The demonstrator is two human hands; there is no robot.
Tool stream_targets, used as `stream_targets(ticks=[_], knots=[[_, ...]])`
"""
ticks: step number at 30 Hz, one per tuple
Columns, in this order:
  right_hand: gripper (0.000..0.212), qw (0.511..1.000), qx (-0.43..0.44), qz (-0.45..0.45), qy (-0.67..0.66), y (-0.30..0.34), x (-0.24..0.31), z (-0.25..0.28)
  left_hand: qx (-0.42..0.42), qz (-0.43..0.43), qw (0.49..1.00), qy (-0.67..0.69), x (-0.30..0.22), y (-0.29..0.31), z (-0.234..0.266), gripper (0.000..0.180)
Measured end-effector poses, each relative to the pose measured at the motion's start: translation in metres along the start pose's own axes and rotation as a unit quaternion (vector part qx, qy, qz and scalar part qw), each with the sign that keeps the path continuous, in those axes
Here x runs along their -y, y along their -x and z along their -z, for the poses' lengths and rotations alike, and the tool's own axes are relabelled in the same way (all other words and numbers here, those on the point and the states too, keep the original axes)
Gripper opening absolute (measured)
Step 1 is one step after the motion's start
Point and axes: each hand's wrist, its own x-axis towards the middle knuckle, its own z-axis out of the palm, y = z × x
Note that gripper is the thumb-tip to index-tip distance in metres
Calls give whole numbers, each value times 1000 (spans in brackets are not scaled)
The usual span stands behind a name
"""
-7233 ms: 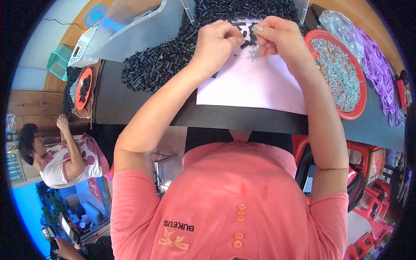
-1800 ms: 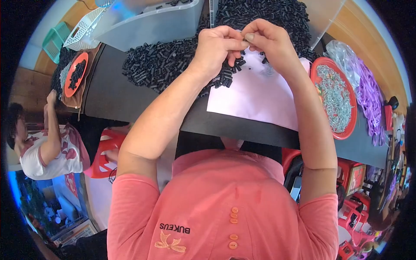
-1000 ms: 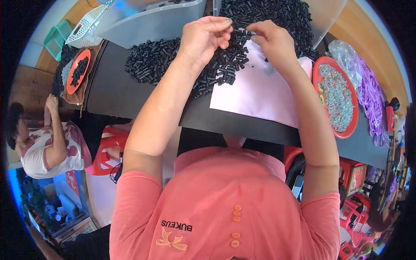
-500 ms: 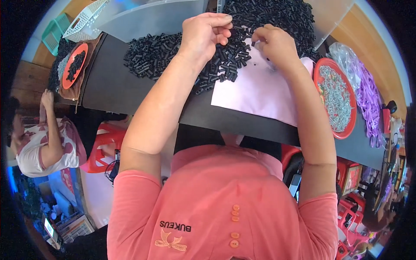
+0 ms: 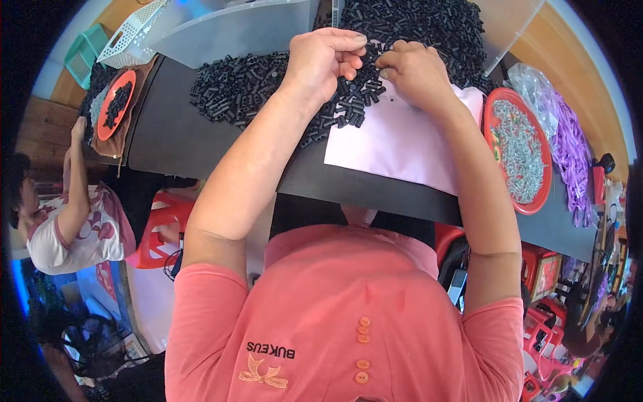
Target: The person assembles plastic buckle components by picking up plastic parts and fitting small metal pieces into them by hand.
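Note:
My left hand (image 5: pixel 325 61) is closed in a pinch above the pile of small black cylindrical plastic parts (image 5: pixel 234 90). Whatever sits between its thumb and finger is too small to make out. Close by on the right, my right hand (image 5: pixel 416 72) curls its fingers toward the left fingertips, over the edge of a pale pink sheet (image 5: pixel 395 147). The right fingers are pressed together, and I cannot see clearly what they hold. Loose black parts lie under and between both hands, partly on the sheet.
A clear plastic bin (image 5: pixel 234 30) stands behind the pile. To the right are a red plate of small silvery metal pieces (image 5: pixel 522 157), a clear bag (image 5: pixel 532 87) and purple straps (image 5: pixel 569 147). At far left, another person (image 5: pixel 74 214) reaches toward a red plate of black parts (image 5: pixel 117 107).
My right hand has moved slightly left, closer to my left hand. The left hand has shifted a little right and down. The other person's arm at left has moved slightly.

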Motion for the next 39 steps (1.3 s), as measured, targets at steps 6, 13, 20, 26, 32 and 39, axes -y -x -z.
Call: stream_targets(ticks=[6,13,20,26,32,39], knots=[[15,1000,7,-1,21,0,2,0,18,-17,999,-20,1,3,-2,14],[14,884,-77,-121,-445,0,-9,12,31,-12,998,-49,1,8,-12,13],[14,777,-107,-133,-606,-2,7,25,66,-17,996,-50,7,10,-16,13],[15,793,-82,-147,-586,0,6,28,68,-14,996,-50,5,13,-19,12],[15,789,-83,-133,-593,-1,11,30,48,-63,993,-93,6,14,-21,12],[14,850,-85,-125,-505,0,9,31,39,-78,987,-137,4,18,-24,12]])
